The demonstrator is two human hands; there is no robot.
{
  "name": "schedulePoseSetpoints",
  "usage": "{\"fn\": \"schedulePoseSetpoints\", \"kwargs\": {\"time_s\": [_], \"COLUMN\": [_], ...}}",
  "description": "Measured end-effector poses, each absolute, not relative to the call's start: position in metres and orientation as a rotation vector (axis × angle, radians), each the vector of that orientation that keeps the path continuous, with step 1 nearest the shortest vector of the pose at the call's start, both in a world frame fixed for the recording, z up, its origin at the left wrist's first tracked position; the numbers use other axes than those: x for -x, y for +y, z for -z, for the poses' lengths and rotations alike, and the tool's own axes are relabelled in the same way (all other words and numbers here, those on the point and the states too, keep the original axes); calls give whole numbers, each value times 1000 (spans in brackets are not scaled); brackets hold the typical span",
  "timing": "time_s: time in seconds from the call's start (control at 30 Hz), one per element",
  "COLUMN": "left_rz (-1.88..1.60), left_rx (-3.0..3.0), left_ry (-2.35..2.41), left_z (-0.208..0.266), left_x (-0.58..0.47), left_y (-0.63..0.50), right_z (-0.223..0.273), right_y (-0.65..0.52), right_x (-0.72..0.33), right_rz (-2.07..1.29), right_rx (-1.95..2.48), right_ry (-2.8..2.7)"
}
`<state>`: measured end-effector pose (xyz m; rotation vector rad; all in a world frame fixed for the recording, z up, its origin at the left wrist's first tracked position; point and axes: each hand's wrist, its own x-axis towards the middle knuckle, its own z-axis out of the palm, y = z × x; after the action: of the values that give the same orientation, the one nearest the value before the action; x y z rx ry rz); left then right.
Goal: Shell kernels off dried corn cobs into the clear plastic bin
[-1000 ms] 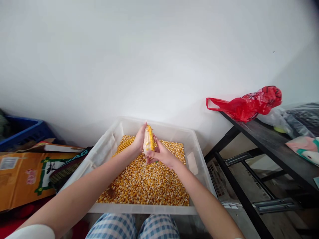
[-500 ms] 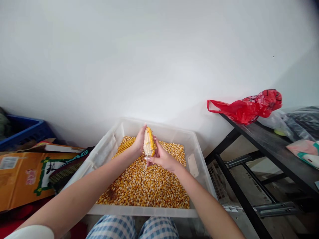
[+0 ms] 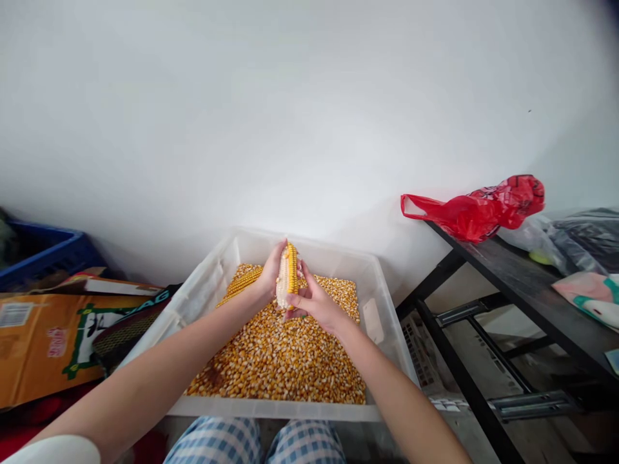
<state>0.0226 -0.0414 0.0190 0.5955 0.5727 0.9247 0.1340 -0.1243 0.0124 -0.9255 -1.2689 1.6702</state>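
Between my two hands is a corn cob [image 3: 288, 276], partly stripped, with a bare pale side and yellow kernels along its right side. My left hand [image 3: 271, 269] is closed around its left side. My right hand [image 3: 312, 300] grips the lower right of the cob, thumb pressed on the kernels. Beneath them a translucent plastic bin [image 3: 285, 408] holds a deep layer of loose corn kernels [image 3: 290, 361]. Whole corn cobs [image 3: 244, 281] lie on the kernels at the back left, partly hidden by my left hand and arm.
A white wall stands behind the bin. On the left are an orange cardboard box [image 3: 43, 341], a mesh bag [image 3: 130, 328] and a blue crate [image 3: 48, 248]. At the right, a black table [image 3: 522, 270] carries a red plastic bag [image 3: 476, 209].
The cob has turned slightly in my hands, showing more of its yellow kernel rows. My right thumb has moved up onto the cob's lower kernels.
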Motion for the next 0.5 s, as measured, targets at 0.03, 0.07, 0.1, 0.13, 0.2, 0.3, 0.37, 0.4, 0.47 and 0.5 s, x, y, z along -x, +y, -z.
{"fn": "schedulePoseSetpoints", "kwargs": {"time_s": [0.03, 0.07, 0.1, 0.13, 0.2, 0.3, 0.37, 0.4, 0.47, 0.5], "left_rz": [-903, -875, -855, -849, -878, -909, -892, -880, -839, -812], "left_rx": [-608, -620, -630, -635, -640, -665, -681, -692, -711, -715], "left_ry": [600, 623, 638, 642, 617, 564, 570, 590, 645, 664], "left_z": [-20, -22, -23, -23, -24, -24, -24, -24, -24, -24], "left_x": [-23, -24, -24, -24, -23, -22, -24, -25, -26, -27], "left_y": [-44, -45, -46, -47, -46, -46, -49, -51, -54, -55], "right_z": [-13, -13, -14, -15, -17, -18, -16, -15, -14, -14], "right_y": [-125, -126, -127, -127, -127, -126, -126, -126, -127, -127], "right_x": [-132, -132, -133, -135, -141, -145, -141, -139, -135, -134], "right_rz": [-1631, -1604, -1602, -1634, -1764, -1854, -1799, -1741, -1627, -1613], "right_rx": [959, 991, 1006, 998, 919, 826, 880, 922, 981, 984], "right_ry": [-1265, -1267, -1275, -1291, -1325, -1323, -1298, -1283, -1252, -1246]}}
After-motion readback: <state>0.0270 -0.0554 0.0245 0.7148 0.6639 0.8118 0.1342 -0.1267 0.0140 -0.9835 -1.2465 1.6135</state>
